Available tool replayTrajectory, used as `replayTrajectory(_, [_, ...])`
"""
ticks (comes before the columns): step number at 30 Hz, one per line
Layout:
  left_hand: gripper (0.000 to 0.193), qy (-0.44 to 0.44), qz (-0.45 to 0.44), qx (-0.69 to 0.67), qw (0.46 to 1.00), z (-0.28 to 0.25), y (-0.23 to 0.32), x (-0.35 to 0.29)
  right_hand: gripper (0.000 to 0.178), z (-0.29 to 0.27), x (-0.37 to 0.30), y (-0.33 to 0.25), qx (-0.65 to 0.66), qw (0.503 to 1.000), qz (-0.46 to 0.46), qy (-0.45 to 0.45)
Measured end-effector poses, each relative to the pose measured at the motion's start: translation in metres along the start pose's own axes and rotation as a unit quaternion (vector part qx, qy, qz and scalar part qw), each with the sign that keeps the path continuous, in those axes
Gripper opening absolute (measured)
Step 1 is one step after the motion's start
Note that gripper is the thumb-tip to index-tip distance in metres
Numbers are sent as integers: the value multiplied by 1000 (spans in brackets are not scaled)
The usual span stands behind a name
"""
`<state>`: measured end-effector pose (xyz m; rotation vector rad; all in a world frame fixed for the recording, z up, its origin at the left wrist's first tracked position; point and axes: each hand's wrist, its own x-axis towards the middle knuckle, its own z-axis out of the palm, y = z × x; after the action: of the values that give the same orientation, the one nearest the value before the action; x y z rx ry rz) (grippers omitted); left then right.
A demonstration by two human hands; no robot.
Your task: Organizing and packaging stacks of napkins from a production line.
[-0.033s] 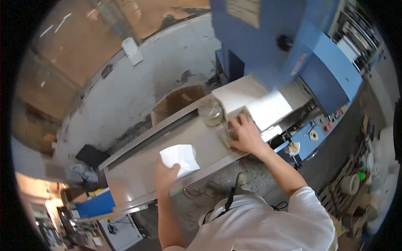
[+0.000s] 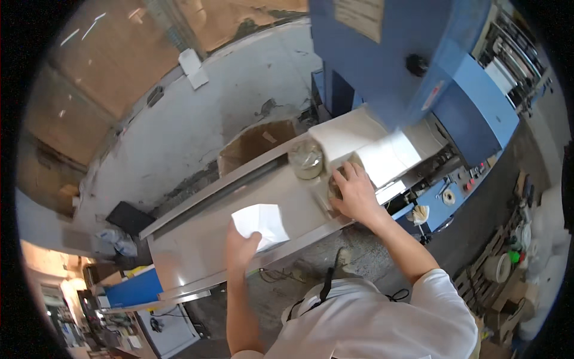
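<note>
My left hand (image 2: 241,246) is closed on a folded white paper piece (image 2: 263,225), thumb on its near face, held above the steel table (image 2: 203,239). Farther right, my right hand (image 2: 357,194) curls its fingers around a round brownish thing (image 2: 336,186), mostly hidden under the palm. It sits at the near end of a row of white paper (image 2: 388,158) lying on the machine's outlet. Just left of that row stands a round, clear-wrapped thing (image 2: 307,160) with a shiny top; neither hand touches it.
The tall blue machine (image 2: 382,66) rises beyond the paper row, with a control panel (image 2: 454,185) at its right. A raised metal rail (image 2: 221,191) edges the table's far side. Behind it stands an open cardboard box (image 2: 254,146). Pallets (image 2: 487,257) lie at the right.
The view has shifted slightly, so the machine and table sit a little farther right. Both hands keep their grips, with hardly any movement.
</note>
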<state>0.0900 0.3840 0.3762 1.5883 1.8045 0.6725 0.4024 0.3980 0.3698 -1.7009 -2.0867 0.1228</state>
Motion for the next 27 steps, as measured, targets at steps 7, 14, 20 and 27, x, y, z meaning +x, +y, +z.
replayTrajectory(7, [56, -80, -85, -303, 946, -2, -72, 21, 79, 87, 28, -116, 437, 840, 227, -227])
replayTrajectory(14, [73, -82, 104, -398, 908, -2, -72, 1, 86, 115, 6, -179, 592, 786, 97, -147])
replayTrajectory(20, [111, -17, 261, -331, 907, -31, -65, -28, 105, 88, -10, -211, 502, 859, -98, 23])
replayTrajectory(27, [108, -64, 199, -515, 831, -51, -45, -38, 96, 50, -11, -225, 403, 901, -157, 19])
